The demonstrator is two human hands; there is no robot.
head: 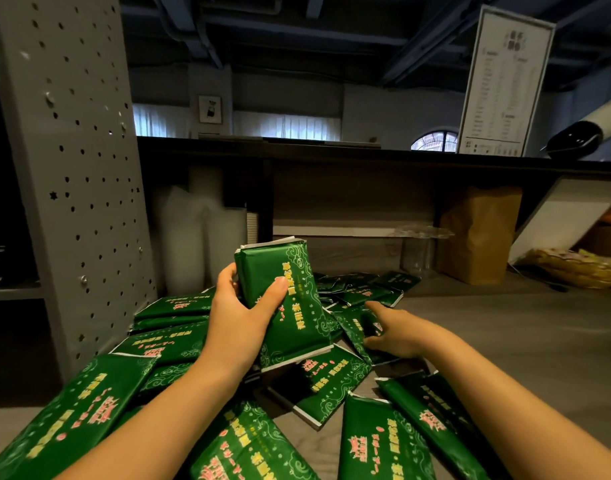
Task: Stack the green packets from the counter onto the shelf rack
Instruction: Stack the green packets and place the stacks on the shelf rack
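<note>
- Left hand (pixel 241 317): raised above the counter and closed round a stack of green packets (pixel 283 299). The thumb presses across the printed front face and the fingers wrap behind the left edge. The stack stands nearly upright, tilted slightly, with its white end seams showing at top and bottom.
- Right hand (pixel 397 332): low over the heap, grasping one loose packet (pixel 357 327). The thumb lies over its upper edge and the fingers curl at its lower edge. The packet is tipped up from those beneath it.
- Scattered green packets (pixel 380 441): lying flat and overlapping across the grey wood-grain counter (pixel 505 323), from the near edge to the back. None is visible on the rack.
- Perforated rack panel (pixel 82 168): grey metal, upright at the left, just beside the heap.
- Brown paper bag (pixel 477 233): standing at the back right, under the dark ledge.
- Menu card (pixel 505 81): propped upright on that ledge.
</note>
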